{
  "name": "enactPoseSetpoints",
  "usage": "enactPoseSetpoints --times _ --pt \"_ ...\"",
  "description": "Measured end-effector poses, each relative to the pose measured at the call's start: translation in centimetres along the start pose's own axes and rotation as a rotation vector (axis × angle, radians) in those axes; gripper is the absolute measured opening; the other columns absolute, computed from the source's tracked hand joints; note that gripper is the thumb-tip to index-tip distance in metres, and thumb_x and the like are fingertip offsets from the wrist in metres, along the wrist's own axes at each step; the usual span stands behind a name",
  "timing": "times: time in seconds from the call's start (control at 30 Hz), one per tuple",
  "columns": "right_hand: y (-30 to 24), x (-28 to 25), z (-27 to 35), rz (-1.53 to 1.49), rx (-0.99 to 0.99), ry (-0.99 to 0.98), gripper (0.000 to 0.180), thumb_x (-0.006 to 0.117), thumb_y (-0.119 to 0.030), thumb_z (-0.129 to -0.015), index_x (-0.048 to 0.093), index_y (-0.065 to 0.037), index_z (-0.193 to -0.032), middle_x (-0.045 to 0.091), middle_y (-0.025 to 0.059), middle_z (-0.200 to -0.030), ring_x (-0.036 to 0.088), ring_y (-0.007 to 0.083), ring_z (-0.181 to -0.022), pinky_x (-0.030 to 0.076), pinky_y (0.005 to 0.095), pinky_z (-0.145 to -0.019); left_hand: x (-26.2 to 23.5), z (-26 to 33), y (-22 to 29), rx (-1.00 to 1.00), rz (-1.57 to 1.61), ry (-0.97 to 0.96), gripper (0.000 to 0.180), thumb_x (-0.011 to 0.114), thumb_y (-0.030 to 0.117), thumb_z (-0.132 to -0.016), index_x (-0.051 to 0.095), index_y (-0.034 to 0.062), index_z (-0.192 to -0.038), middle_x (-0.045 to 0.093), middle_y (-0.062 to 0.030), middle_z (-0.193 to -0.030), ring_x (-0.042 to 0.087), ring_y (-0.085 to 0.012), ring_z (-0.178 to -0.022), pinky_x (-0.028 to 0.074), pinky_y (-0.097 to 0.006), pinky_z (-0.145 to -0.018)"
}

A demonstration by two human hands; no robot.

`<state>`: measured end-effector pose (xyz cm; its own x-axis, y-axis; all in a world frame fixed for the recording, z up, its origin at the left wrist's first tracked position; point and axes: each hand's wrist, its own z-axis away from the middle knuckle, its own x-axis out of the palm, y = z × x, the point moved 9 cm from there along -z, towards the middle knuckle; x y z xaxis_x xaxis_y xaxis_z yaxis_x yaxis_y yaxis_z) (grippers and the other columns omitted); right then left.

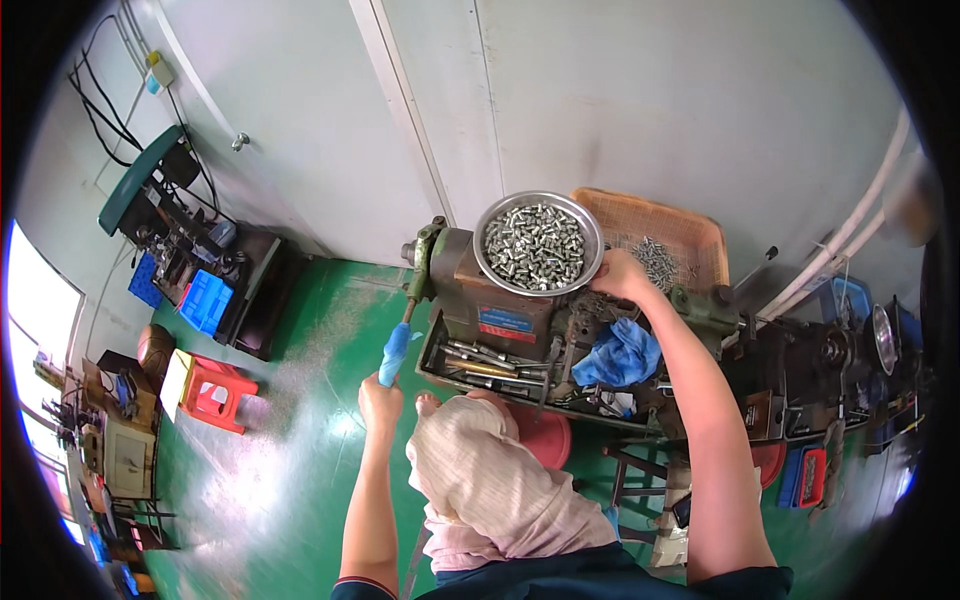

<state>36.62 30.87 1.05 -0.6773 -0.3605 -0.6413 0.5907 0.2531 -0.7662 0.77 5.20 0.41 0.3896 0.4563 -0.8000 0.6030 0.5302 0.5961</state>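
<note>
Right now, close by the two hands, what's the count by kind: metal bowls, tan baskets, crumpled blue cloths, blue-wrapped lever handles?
Metal bowl: 1
Tan basket: 1
Crumpled blue cloth: 1
Blue-wrapped lever handle: 1
Total: 4

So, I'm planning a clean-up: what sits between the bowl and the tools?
The machine's front, with a blue label and a red label, lies between bowl and tools in the head view.
</note>
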Motion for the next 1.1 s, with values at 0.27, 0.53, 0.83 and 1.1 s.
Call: enactPoseSetpoints --times 0.27,0.53,0.83,1.1 --pt "-11.0 -9.5 2.9 0.424 -0.255 0.706 0.009 0.062 -0.01 -0.059 0.053 -0.01 -0.056 0.056 0.0023 -0.063 0.049 0.0207 -0.073 0.04 0.0333 -0.064 -0.2 0.1 -0.5 -0.022 0.038 0.004 0.013 0.054 0.01 -0.068 0.06 0.0016 -0.075 0.058 -0.0194 -0.066 0.057 -0.0324 -0.067 0.043 -0.037 -0.061" --pt "-14.0 -4.5 0.1 0.745 -0.306 0.226 0.008 0.062 -0.005 -0.056 0.06 -0.011 -0.06 0.054 0.0032 -0.077 0.044 0.0206 -0.088 0.036 0.0331 -0.078 0.1 0.0 -0.5 -0.003 0.027 0.017 0.013 0.054 0.011 -0.069 0.06 0.002 -0.076 0.057 -0.0191 -0.065 0.058 -0.0319 -0.065 0.043 -0.036 -0.06" --pt "-15.1 -4.3 -0.3 0.773 -0.362 0.123 0.005 0.06 -0.007 -0.056 0.059 -0.009 -0.06 0.056 0.0057 -0.074 0.048 0.022 -0.083 0.04 0.0333 -0.075 0.0 0.1 -0.4 -0.017 0.023 0.012 0.014 0.055 0.013 -0.069 0.06 0.001 -0.074 0.057 -0.0199 -0.065 0.057 -0.0336 -0.065 0.042 -0.038 -0.059" --pt "-9.4 -9.2 0.7 0.419 -0.157 0.416 0.007 0.057 -0.004 -0.061 0.061 -0.006 -0.066 0.059 0.0098 -0.062 0.058 0.0229 -0.063 0.047 0.0326 -0.061 -0.2 0.0 -0.6 0.0 0.063 0.036 0.014 0.055 0.013 -0.069 0.059 0.0 -0.074 0.056 -0.0206 -0.064 0.056 -0.0347 -0.065 0.041 -0.039 -0.058"
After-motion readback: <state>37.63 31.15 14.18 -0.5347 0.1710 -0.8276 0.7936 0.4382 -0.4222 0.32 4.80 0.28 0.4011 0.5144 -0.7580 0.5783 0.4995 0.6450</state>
